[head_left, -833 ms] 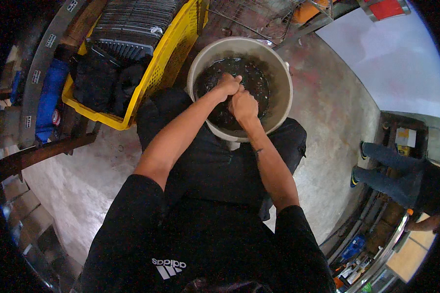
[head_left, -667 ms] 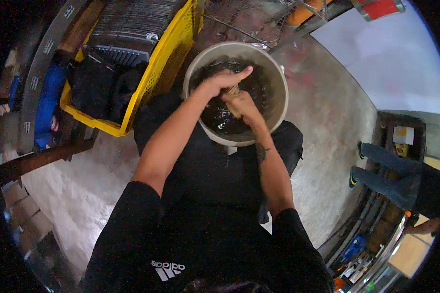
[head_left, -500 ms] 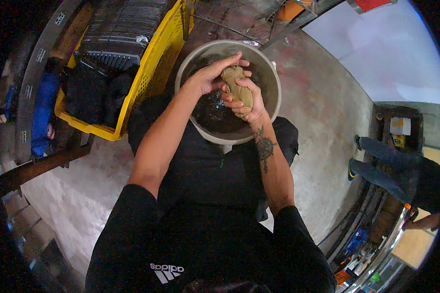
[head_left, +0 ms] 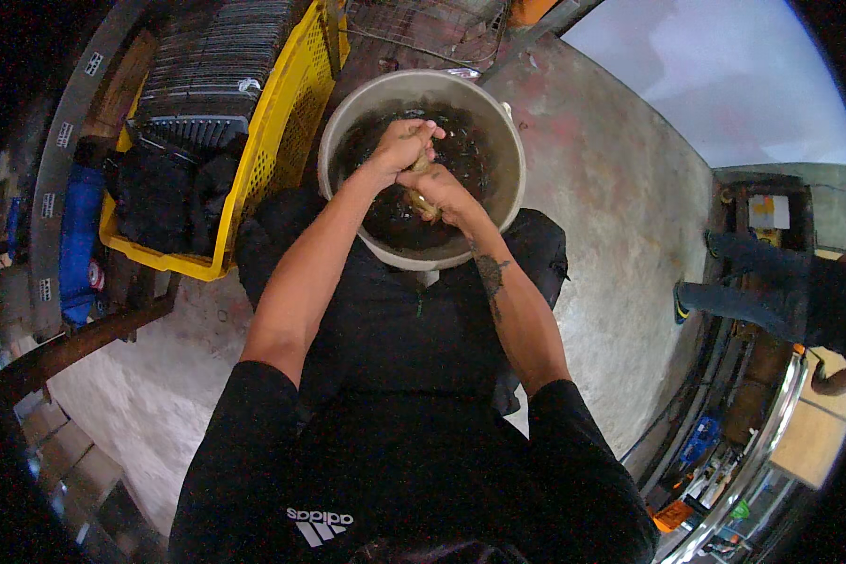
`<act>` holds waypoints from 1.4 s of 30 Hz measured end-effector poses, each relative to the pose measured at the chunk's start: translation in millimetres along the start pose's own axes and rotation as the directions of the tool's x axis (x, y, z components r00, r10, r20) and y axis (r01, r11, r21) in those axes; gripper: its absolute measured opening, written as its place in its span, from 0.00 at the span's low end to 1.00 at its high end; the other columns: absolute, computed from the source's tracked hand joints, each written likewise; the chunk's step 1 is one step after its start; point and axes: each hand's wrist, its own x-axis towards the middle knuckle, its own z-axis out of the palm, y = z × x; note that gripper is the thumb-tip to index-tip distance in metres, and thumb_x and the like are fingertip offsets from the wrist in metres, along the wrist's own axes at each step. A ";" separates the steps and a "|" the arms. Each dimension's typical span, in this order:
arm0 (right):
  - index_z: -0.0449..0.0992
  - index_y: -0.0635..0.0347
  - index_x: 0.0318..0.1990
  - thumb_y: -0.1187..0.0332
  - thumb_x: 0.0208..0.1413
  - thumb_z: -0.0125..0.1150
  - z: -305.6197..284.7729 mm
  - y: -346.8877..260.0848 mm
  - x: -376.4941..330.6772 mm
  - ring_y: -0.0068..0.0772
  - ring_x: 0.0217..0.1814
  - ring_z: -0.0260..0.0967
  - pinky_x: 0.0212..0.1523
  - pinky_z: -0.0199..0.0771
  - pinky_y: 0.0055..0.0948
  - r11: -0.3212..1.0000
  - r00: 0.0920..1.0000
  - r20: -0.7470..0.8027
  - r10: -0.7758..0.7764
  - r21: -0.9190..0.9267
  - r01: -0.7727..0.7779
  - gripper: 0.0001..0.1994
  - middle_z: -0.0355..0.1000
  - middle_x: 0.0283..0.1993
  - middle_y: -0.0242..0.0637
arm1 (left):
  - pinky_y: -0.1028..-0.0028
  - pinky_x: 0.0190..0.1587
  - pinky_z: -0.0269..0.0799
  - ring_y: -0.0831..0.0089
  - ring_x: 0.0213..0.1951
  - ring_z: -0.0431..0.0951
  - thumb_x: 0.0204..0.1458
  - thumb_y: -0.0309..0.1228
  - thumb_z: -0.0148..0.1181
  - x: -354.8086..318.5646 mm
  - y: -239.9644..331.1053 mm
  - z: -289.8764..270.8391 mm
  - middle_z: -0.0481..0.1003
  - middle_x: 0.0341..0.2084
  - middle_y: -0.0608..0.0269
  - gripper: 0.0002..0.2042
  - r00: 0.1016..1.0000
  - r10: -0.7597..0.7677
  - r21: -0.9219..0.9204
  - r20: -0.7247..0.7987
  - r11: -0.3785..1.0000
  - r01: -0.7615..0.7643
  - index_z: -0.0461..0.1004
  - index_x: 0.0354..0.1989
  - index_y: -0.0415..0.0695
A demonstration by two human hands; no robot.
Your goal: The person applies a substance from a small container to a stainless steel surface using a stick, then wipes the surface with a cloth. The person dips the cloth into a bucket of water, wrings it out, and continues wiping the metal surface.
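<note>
Between my knees stands a pale round bucket (head_left: pixel 509 179) with dark liquid inside. Over it, both hands are clenched on a wet olive-tan cloth (head_left: pixel 424 205), squeezed into a tight twist. My left hand (head_left: pixel 406 146) wraps the upper part, fingers curled. Just below and to the right, my right hand (head_left: pixel 442 191) grips the lower part, its thumb side close against the left hand. Most of the cloth is hidden inside the fists; a bit shows between them and below the right hand.
A yellow plastic crate (head_left: pixel 282 141) at the left holds a stack of dark ribbed trays (head_left: pixel 211 56) and black material. Beyond the bucket is a wire rack (head_left: pixel 423 33). At the far right a person in dark trousers (head_left: pixel 757 282) stands near a cluttered bench (head_left: pixel 724 451).
The left hand has closed from loosely spread to a fist around the cloth. The right hand has turned inward, and the cloth has gone from a bulky bundle to a tight twist.
</note>
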 end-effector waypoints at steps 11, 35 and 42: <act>0.77 0.72 0.43 0.67 0.55 0.62 30.8 8.7 -5.6 0.66 0.43 0.81 0.47 0.83 0.55 0.534 0.891 -0.228 -0.393 -0.845 0.020 0.15 0.79 0.34 0.64 | 0.69 0.29 0.75 0.72 0.26 0.75 0.67 0.27 0.56 0.4 -24.6 7.3 0.73 0.25 0.64 0.05 0.859 -0.243 -0.277 -0.451 0.953 0.124 0.75 0.37 0.42; 0.69 0.57 0.45 0.63 0.67 0.62 -0.7 -29.2 -32.1 0.16 0.21 0.57 0.11 0.49 0.14 0.847 0.928 0.357 -0.102 0.520 -0.107 0.10 0.64 0.28 0.30 | 0.71 0.31 0.79 0.73 0.29 0.81 0.65 0.51 0.64 -20.5 52.0 7.0 0.70 0.26 0.69 0.20 0.961 0.051 -0.255 0.273 0.967 0.022 0.69 0.43 0.45; 0.69 0.54 0.37 0.63 0.62 0.62 13.8 -16.2 -21.5 0.17 0.18 0.56 0.12 0.49 0.22 0.993 0.999 0.034 0.041 0.106 -0.044 0.09 0.64 0.24 0.29 | 0.71 0.31 0.78 0.77 0.24 0.73 0.68 0.55 0.58 -11.2 32.6 13.0 0.69 0.24 0.70 0.23 0.997 -0.032 -0.072 0.076 0.997 0.037 0.70 0.38 0.44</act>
